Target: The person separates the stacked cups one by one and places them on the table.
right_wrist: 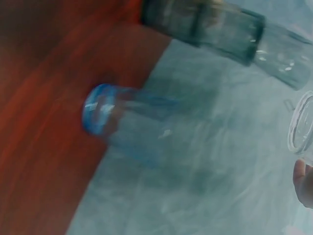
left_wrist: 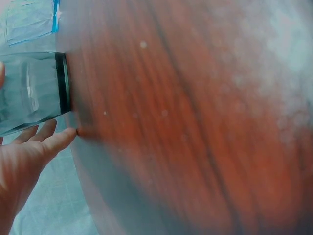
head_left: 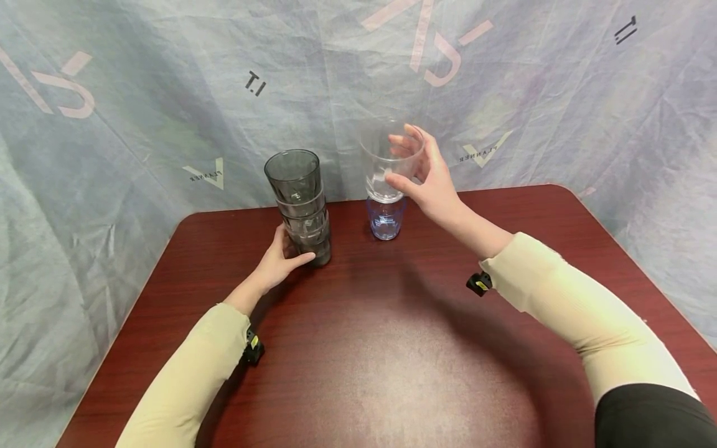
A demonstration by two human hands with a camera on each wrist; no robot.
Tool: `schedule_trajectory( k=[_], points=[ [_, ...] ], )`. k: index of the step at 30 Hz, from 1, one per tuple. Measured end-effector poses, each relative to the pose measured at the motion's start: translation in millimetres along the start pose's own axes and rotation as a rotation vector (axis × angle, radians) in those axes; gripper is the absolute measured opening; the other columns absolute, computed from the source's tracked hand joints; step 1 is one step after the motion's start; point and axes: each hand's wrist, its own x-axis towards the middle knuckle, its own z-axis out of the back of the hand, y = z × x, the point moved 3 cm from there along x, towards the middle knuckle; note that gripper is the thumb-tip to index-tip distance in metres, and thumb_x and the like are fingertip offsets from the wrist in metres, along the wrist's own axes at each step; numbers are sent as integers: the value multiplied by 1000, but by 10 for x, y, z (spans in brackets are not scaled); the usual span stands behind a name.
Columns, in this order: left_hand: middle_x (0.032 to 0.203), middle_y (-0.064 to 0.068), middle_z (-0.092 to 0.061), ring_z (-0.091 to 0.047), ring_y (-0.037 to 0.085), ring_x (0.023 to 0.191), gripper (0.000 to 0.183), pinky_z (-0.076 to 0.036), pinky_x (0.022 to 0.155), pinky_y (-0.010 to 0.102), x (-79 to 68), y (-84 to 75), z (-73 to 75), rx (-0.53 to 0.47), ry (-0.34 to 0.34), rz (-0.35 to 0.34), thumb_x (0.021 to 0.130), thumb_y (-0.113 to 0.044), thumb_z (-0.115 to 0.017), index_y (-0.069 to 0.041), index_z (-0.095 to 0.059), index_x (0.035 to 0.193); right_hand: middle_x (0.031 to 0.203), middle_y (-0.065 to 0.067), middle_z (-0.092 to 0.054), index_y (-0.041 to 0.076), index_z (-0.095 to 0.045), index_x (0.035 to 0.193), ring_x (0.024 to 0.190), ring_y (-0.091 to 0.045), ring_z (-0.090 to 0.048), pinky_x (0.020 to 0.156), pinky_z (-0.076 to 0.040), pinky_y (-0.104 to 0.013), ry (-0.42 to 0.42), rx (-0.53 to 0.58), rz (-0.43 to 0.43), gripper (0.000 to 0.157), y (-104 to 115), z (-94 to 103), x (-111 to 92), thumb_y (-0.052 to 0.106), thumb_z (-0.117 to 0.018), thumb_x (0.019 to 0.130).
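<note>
A tall stack of smoke-grey tumblers (head_left: 299,193) stands on the table in the head view, leaning slightly. My left hand (head_left: 280,258) holds it low down, thumb across the front of the bottom tumbler (left_wrist: 34,93). To the right, my right hand (head_left: 428,180) grips a clear tumbler (head_left: 386,168) by its side, thumb in front and fingers behind. Under it a blue-tinted tumbler (head_left: 385,224) stands upright on the table. In the right wrist view a gap separates the clear tumbler's base (right_wrist: 299,127) from the blue tumbler (right_wrist: 127,120).
The reddish-brown wooden table (head_left: 358,348) has rounded far corners. Close behind its far edge hangs a pale grey-blue printed cloth (head_left: 336,81), which also runs along both sides. Small black devices sit at the left cuff (head_left: 254,348) and right cuff (head_left: 479,284).
</note>
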Motion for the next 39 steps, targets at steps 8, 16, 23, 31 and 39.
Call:
schedule_trajectory(
  k=[8, 16, 23, 31, 39],
  points=[
    [151, 23, -29, -33, 37, 136, 90, -29, 109, 52, -4, -7, 5, 6, 8, 4, 90, -10, -71, -15, -8, 154, 142, -21, -46, 1, -28, 145, 129, -27, -46, 90, -44, -27, -33, -112, -93, 73, -268, 216, -259, -11, -67, 85],
    [150, 28, -27, -32, 41, 136, 88, -29, 109, 53, -98, -280, -14, 4, 25, 24, 90, -4, -70, -6, -8, 153, 143, -23, -43, -3, -21, 147, 131, -34, -42, 88, -43, -23, -78, -215, -246, 76, -430, 448, -498, -3, -68, 87],
    [150, 27, -27, -33, 41, 136, 88, -29, 109, 53, -112, -307, -15, 6, 27, 34, 90, -4, -69, -8, -8, 153, 142, -25, -42, -6, -19, 143, 131, -39, -40, 99, -41, -39, -139, -208, -352, 75, -559, 566, -607, -2, -69, 86],
    [150, 27, -28, -34, 41, 136, 88, -29, 109, 52, -120, -310, -12, 13, 26, 38, 90, -6, -70, -9, -8, 153, 140, -31, -38, -10, -15, 140, 130, -42, -39, 99, -42, -37, -151, -191, -417, 76, -836, 656, -675, -6, -68, 86],
    [151, 24, -29, -34, 39, 136, 91, -30, 109, 51, -55, -146, -2, 17, 23, 27, 90, -10, -71, -14, -7, 154, 141, -24, -39, -4, -17, 139, 125, -36, -46, 89, -44, -24, -128, -263, -435, 76, -1315, 776, -733, 2, -72, 87]
  ],
)
